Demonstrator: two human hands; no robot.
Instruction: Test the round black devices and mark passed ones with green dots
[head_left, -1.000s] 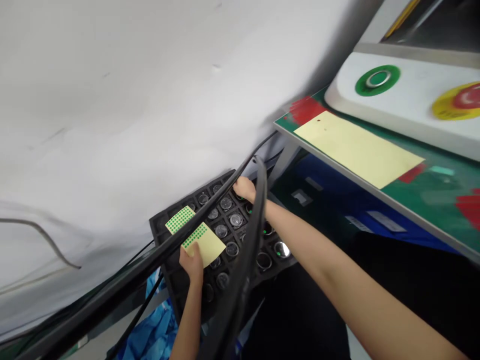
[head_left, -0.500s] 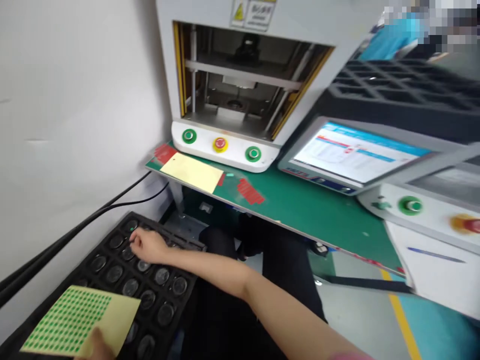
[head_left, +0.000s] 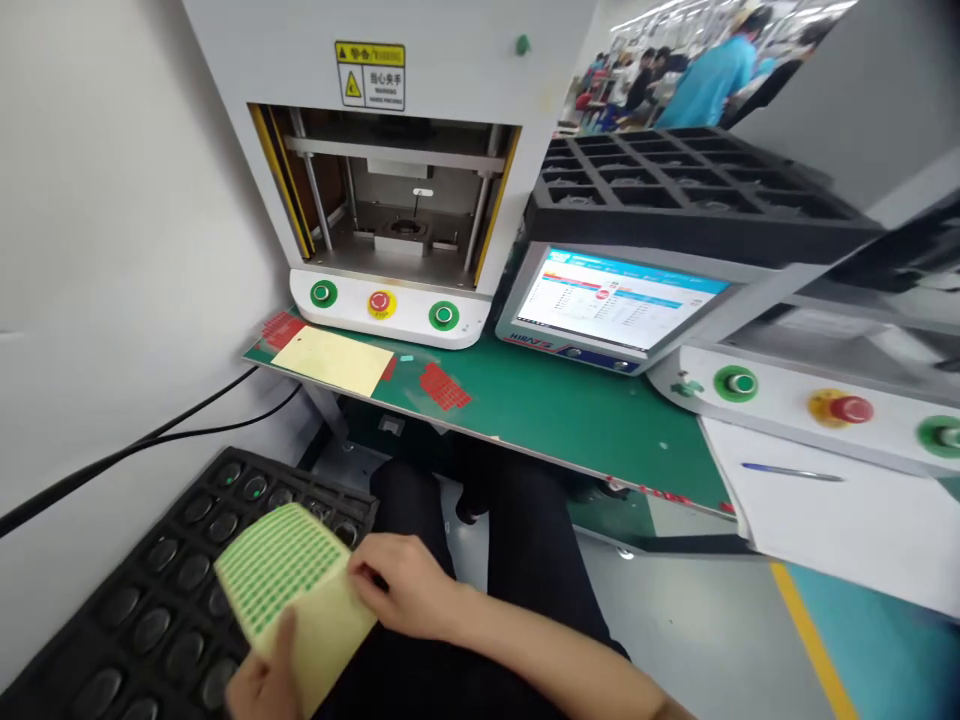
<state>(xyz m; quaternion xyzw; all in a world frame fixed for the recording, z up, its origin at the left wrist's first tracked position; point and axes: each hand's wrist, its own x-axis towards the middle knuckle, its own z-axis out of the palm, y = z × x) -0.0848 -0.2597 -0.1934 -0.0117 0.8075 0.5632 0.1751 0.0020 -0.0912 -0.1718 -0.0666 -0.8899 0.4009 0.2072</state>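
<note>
A yellow backing sheet with rows of small green dot stickers lies tilted over a black tray of round lens-like parts at the lower left. My left hand holds the sheet from below at its near edge. My right hand rests at the sheet's right edge, fingertips pinched on it. The tray sits low, below the green bench, beside my dark-clothed legs.
A white press machine with green and red buttons stands on the green bench. A yellow card, a tilted screen, a stack of black trays, white paper with a pen, and black cables along the wall.
My right hand has left the far tray pockets and come back to the sticker sheet. The sheet has been lifted and turned. The view has tilted upward.
</note>
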